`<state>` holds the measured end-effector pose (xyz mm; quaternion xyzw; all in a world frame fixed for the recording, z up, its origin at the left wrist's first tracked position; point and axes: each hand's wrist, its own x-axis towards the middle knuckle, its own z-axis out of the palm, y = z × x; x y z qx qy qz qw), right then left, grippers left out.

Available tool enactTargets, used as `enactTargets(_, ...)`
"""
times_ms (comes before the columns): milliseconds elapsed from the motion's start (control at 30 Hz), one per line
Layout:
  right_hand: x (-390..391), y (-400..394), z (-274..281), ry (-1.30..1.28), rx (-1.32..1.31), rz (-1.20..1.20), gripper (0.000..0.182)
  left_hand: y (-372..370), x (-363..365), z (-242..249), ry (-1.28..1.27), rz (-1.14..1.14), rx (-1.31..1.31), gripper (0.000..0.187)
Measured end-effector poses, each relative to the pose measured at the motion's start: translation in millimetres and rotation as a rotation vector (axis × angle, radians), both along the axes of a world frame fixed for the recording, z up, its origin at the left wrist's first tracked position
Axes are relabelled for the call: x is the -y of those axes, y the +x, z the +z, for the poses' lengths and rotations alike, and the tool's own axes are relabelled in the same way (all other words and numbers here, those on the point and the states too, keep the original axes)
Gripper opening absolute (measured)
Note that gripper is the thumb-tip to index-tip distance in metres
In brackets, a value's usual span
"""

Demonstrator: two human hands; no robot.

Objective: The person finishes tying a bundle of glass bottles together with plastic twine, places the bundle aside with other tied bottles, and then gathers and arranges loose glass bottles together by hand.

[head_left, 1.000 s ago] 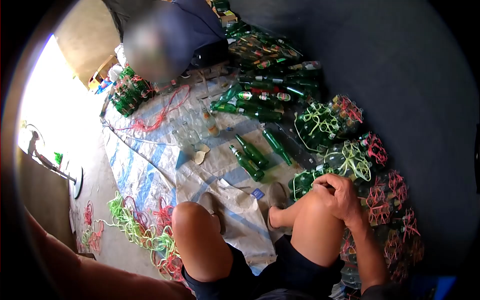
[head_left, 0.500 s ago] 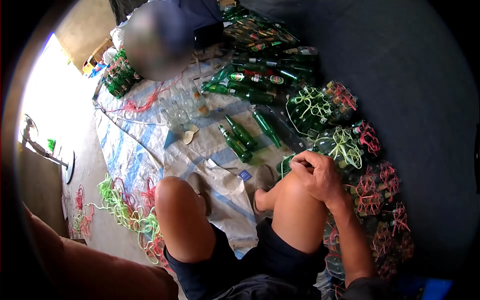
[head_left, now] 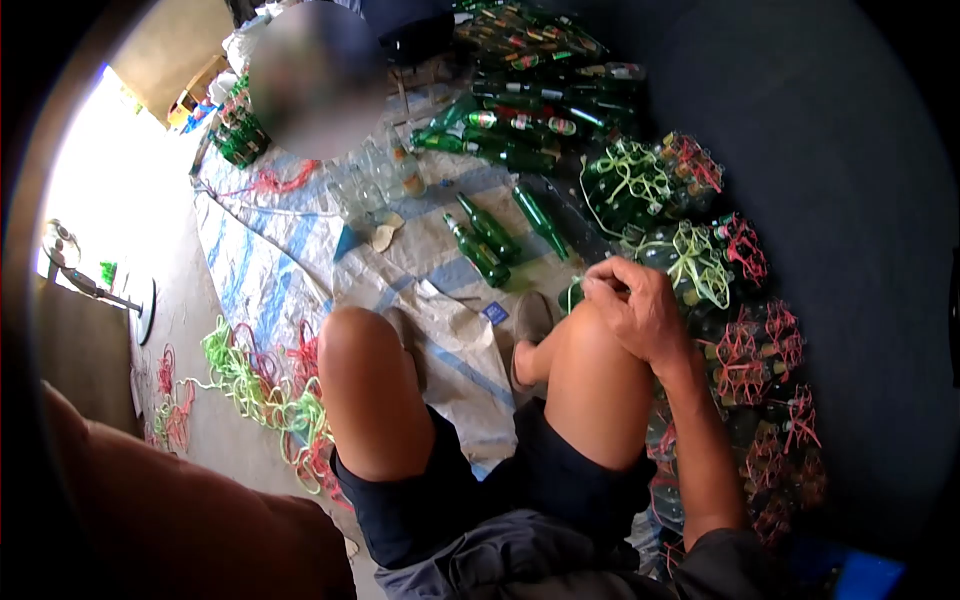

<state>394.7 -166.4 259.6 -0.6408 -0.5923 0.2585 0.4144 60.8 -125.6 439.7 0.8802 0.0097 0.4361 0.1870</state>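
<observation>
My right hand (head_left: 640, 308) rests on my bent right knee (head_left: 590, 350), fingers curled in and thumb drawn toward them. Whatever those fingers may hold is hidden. Just beyond it is part of a green bottle (head_left: 570, 294). Bundles of bottles tied with pale green cord (head_left: 700, 265) and red cord (head_left: 745, 340) lie to its right. My left arm (head_left: 190, 510) fills the lower left, but its hand is outside the picture. Ahead of my feet, a few loose green bottles (head_left: 476, 252) lie on the sheet.
A white and blue striped sheet (head_left: 280, 255) covers the floor. Clear bottles (head_left: 365, 185) stand farther off, near a pile of green bottles (head_left: 540, 90). Tangled green and red cord (head_left: 265, 385) lies left of my knees. A fan (head_left: 95, 280) stands at left. Another person (head_left: 415, 30) is at the back.
The whole scene sits slightly higher in the picture as my head tilts. My right hand stays on the knee with its fingers curled.
</observation>
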Motion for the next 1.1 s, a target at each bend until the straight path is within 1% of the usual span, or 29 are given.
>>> enactTargets(33,1,0,1,-0.025,-0.010,-0.003,0.018,2,-1,0,-0.007,-0.013,-0.005,0.017)
enactTargets(100,0,0,-2,0.029,0.008,0.001,0.018,6,-4,3,-0.017,-0.046,-0.015,0.018)
enactTargets(167,0,0,-4,-0.007,-0.061,-0.006,0.018,10,-5,2,-0.026,-0.071,-0.024,0.018)
enactTargets(233,0,-2,-3,-0.004,-0.052,-0.010,0.017,16,-9,0,-0.037,-0.101,-0.023,0.019)
enactTargets(333,-3,-4,-4,0.009,-0.038,0.001,0.016,35,-5,-8,-0.103,-0.168,-0.005,0.020)
enactTargets(367,-5,-5,-6,0.012,-0.036,0.010,0.016,51,8,-14,-0.152,-0.169,0.032,0.020)
enactTargets(400,-6,-5,-8,0.028,-0.028,0.010,0.015,67,31,-21,-0.208,-0.076,0.112,0.021)
enactTargets(467,-7,-8,-10,0.029,-0.051,0.013,0.013,110,78,-27,-0.309,0.135,0.287,0.015)
enactTargets(533,-9,-7,-13,0.013,-0.080,0.022,0.013,127,95,-28,-0.326,0.069,0.307,0.020)
enactTargets(600,-9,-6,-15,0.033,-0.055,0.041,0.015,150,114,-28,-0.359,0.010,0.352,0.019)
enactTargets(700,-7,-5,-13,0.063,-0.038,0.040,0.016,189,133,-25,-0.325,0.084,0.599,0.025)
enactTargets(867,-6,-2,-12,0.077,-0.076,0.037,0.016,243,156,-19,-0.338,0.320,1.076,0.058)
enactTargets(933,-5,-2,-11,0.060,-0.087,0.040,0.016,231,150,-13,-0.370,0.233,1.025,0.058)
enactTargets(967,-5,-1,-12,0.055,-0.091,0.045,0.016,207,147,-15,-0.399,0.098,0.875,0.052)
enactTargets(1033,-4,1,-14,0.052,-0.093,0.048,0.016,202,150,-11,-0.440,0.055,0.825,0.044)
enactTargets(1100,-5,2,-16,0.059,-0.086,0.050,0.016,208,157,-8,-0.422,0.010,0.789,0.042)
